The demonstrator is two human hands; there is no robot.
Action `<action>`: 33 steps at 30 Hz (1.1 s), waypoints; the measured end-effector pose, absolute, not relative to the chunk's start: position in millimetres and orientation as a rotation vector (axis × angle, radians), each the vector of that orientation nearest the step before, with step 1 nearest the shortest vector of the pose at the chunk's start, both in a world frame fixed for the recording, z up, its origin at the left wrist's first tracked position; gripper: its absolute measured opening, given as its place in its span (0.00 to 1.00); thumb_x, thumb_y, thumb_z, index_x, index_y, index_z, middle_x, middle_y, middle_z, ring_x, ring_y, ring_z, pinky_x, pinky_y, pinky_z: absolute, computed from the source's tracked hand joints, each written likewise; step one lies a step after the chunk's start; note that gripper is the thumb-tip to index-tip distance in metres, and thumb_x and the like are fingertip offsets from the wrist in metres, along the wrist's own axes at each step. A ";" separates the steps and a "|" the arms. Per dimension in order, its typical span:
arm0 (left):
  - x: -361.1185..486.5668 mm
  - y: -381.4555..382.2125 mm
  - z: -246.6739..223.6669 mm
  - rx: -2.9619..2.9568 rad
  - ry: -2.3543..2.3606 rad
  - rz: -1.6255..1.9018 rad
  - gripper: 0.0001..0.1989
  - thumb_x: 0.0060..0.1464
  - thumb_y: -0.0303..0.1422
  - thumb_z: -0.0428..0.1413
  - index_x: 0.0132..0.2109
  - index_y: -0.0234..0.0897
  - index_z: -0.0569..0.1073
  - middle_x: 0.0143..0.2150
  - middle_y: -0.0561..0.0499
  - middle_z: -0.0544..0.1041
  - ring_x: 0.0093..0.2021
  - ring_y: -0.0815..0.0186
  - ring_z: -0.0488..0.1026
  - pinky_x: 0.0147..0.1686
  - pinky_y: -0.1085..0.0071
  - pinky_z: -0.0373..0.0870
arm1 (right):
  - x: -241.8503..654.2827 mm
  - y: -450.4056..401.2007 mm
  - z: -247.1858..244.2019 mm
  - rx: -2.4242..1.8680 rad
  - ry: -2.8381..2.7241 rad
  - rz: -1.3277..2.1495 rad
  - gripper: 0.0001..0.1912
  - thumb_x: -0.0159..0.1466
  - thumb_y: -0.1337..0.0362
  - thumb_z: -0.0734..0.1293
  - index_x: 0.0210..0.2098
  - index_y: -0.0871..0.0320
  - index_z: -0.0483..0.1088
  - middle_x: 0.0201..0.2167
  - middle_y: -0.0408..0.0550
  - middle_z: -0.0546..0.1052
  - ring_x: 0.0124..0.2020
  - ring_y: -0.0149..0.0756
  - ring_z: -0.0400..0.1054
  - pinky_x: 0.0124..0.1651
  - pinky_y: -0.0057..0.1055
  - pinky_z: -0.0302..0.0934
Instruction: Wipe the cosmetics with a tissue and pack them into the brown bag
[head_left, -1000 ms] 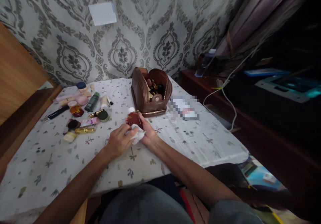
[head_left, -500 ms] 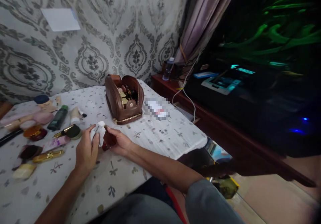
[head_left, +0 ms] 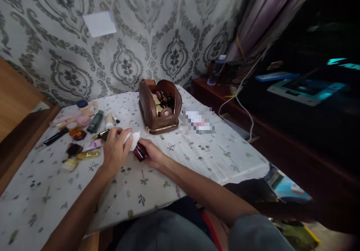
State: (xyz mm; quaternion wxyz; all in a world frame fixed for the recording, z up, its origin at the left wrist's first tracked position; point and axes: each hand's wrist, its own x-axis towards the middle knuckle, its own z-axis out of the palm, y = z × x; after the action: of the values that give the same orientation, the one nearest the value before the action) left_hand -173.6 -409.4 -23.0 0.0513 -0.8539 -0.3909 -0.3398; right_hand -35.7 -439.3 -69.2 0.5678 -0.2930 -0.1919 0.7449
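My left hand (head_left: 116, 148) is closed on a crumpled white tissue (head_left: 133, 140), pressed against the upper end of a dark reddish-brown bottle (head_left: 140, 152). Fingers of my right hand (head_left: 152, 153) wrap round the side of that bottle, which is tilted above the patterned tablecloth. Behind both hands stands an open brown leather bag (head_left: 159, 122) with several small items inside. Left of my left hand lie cosmetics, among them a green bottle (head_left: 95, 121), an amber jar (head_left: 77, 133) and a gold tube (head_left: 88, 155).
A phone-like blurred object (head_left: 199, 120) lies right of the bag. Further right, a clear bottle (head_left: 216, 70) and a white cable (head_left: 244, 100) are on a dark red desk (head_left: 201, 88). A patterned wall stands behind the table.
The view has swung left, so things appear further right. The white tissue now covers the bottle's top end, where a white cap-like tip showed before; the bottle is tilted differently.
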 end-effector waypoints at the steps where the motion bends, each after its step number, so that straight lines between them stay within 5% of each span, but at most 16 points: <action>1: -175.6 -404.8 -15.8 -2.686 -1.237 -1.024 0.18 0.67 0.40 0.44 0.45 0.36 0.76 0.39 0.46 0.71 0.42 0.60 0.70 0.42 0.66 0.67 | -36.1 -441.7 -67.9 -0.700 -0.529 1.707 0.13 0.60 0.56 0.72 0.30 0.59 0.70 0.20 0.39 0.70 0.23 0.29 0.62 0.29 0.26 0.60; 4: -180.6 -393.0 -4.2 -3.014 -1.417 -1.011 0.19 0.64 0.42 0.46 0.29 0.38 0.69 0.25 0.54 0.65 0.29 0.66 0.65 0.33 0.70 0.63 | -34.7 -449.8 -62.8 -0.777 -0.757 1.493 0.12 0.58 0.59 0.73 0.38 0.58 0.74 0.23 0.37 0.70 0.27 0.29 0.63 0.33 0.25 0.60; 7: -181.5 -389.5 -10.1 -3.265 -1.801 -1.171 0.19 0.60 0.45 0.49 0.26 0.38 0.66 0.21 0.57 0.64 0.22 0.69 0.61 0.24 0.73 0.59 | -32.3 -459.3 -58.0 -0.898 -0.986 1.193 0.26 0.56 0.62 0.74 0.54 0.54 0.70 0.28 0.37 0.71 0.32 0.33 0.65 0.41 0.28 0.61; 10: -177.6 -395.6 -24.0 -3.184 -2.312 -1.461 0.20 0.57 0.49 0.50 0.26 0.39 0.65 0.18 0.59 0.60 0.16 0.71 0.54 0.16 0.73 0.48 | -31.8 -468.2 -55.0 -0.975 -1.138 0.985 0.31 0.56 0.63 0.74 0.59 0.53 0.67 0.32 0.42 0.72 0.37 0.38 0.66 0.50 0.33 0.60; 16: -176.0 -414.7 -31.5 -2.947 -2.016 -1.585 0.22 0.63 0.50 0.45 0.28 0.39 0.64 0.22 0.57 0.63 0.23 0.69 0.61 0.24 0.73 0.58 | -31.4 -467.0 -57.7 -0.990 -1.165 0.922 0.28 0.58 0.62 0.72 0.57 0.52 0.68 0.32 0.42 0.72 0.37 0.38 0.65 0.50 0.34 0.59; 21: -179.7 -418.5 -28.8 -2.972 -1.778 -1.401 0.18 0.63 0.47 0.49 0.31 0.39 0.64 0.25 0.57 0.63 0.28 0.68 0.62 0.31 0.73 0.60 | -33.5 -453.7 -65.4 -0.842 -0.837 1.421 0.21 0.58 0.57 0.73 0.49 0.54 0.70 0.27 0.38 0.74 0.28 0.32 0.66 0.34 0.27 0.61; 27: -171.8 -416.8 -45.7 -2.771 -1.850 -1.613 0.19 0.65 0.49 0.44 0.34 0.39 0.64 0.29 0.54 0.68 0.33 0.65 0.68 0.36 0.70 0.65 | -42.7 -448.4 -68.3 -0.662 -0.401 1.754 0.11 0.59 0.63 0.72 0.41 0.54 0.70 0.26 0.37 0.76 0.25 0.30 0.68 0.29 0.26 0.63; 33: -167.4 -424.9 -55.3 -2.747 -1.702 -1.163 0.19 0.68 0.41 0.40 0.56 0.37 0.66 0.39 0.46 0.79 0.35 0.59 0.76 0.36 0.66 0.69 | -47.2 -435.8 -79.8 -0.670 -0.196 1.695 0.04 0.62 0.64 0.69 0.32 0.57 0.70 0.22 0.36 0.73 0.22 0.27 0.65 0.27 0.24 0.61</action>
State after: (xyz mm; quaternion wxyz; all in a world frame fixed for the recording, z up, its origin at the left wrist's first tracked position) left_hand -167.4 -424.9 -55.3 -0.1460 -0.7913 -0.4902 -0.3350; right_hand -47.2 -435.8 -79.8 0.6085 -0.2899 -0.0848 0.7338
